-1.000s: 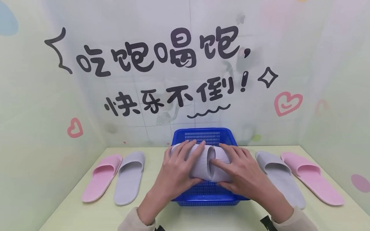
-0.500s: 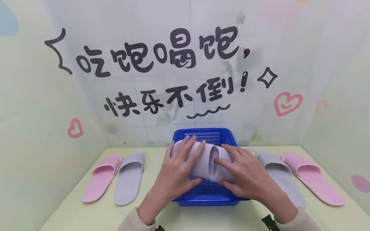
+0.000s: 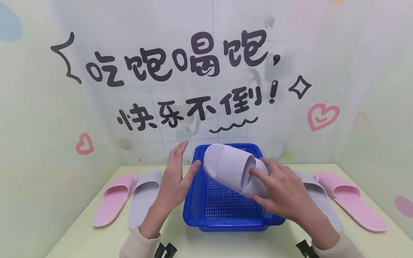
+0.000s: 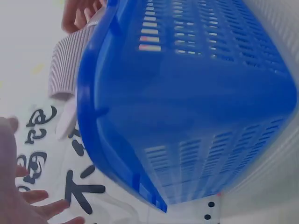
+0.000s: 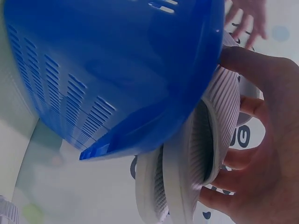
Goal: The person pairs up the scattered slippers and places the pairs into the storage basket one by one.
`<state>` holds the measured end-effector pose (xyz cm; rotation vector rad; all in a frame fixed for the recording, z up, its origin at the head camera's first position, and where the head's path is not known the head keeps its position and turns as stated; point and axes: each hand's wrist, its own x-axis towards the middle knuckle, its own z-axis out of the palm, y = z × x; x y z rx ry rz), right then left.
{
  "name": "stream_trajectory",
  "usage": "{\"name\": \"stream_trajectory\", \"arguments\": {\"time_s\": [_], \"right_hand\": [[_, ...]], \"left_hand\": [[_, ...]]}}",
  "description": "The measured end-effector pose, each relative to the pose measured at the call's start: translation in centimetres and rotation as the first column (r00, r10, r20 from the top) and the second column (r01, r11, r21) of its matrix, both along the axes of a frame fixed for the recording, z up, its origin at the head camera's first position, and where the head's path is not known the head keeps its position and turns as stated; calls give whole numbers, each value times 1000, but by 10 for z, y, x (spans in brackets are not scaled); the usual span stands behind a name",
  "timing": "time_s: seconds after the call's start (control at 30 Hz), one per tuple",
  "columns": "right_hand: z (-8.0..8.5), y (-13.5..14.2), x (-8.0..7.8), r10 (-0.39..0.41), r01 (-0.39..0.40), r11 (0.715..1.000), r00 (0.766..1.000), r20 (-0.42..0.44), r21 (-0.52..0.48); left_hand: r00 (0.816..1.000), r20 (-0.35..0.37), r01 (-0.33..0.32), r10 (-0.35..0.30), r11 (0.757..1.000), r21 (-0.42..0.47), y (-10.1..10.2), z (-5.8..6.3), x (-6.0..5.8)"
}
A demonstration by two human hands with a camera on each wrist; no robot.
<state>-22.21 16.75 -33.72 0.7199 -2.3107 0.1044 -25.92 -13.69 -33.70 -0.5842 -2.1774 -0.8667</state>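
The lilac slippers (image 3: 230, 168) are gripped by the right hand (image 3: 284, 188) above the blue basket (image 3: 233, 223), lower centre of the head view; the left hand (image 3: 175, 177), left of centre, is spread and unloaded; both slippers are best pinched together, lest one slide.

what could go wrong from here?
1. Only the right hand holds the lilac slippers; the left hand is open and apart from them, so the pair might slip or splay.
2. The pair hangs tilted over the blue basket, so lowering it might catch the rim.
3. The right forearm crosses in front of a grey slipper in the head view; it might nudge it.
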Motion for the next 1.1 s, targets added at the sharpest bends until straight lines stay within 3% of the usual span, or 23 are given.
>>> {"name": "stream_trajectory", "arguments": {"time_s": [0.13, 0.37, 0.53, 0.73, 0.9, 1.1], "right_hand": [[3, 0, 0, -17, 18, 999, 999, 26, -33], [8, -1, -1, -44, 51, 996, 994, 98, -71], [15, -4, -2, -51, 59, 996, 992, 112, -64], [32, -13, -11, -76, 81, 996, 980, 182, -23], [49, -27, -28, -89, 91, 996, 923, 374, 13], [61, -46, -53, -97, 95, 995, 811, 577, 33]], "left_hand": [[985, 169, -1, -10, 998, 66, -10, -5, -10], [916, 401, -26, 5, 999, 47, -17, -22, -22], [876, 481, -20, 15, 1000, 5, -18, -31, -27], [853, 521, -22, 31, 999, -25, -14, -41, -31], [834, 548, -51, 65, 998, -40, -11, -50, -34], [827, 552, -99, 103, 994, -38, -9, -53, -34]]}}
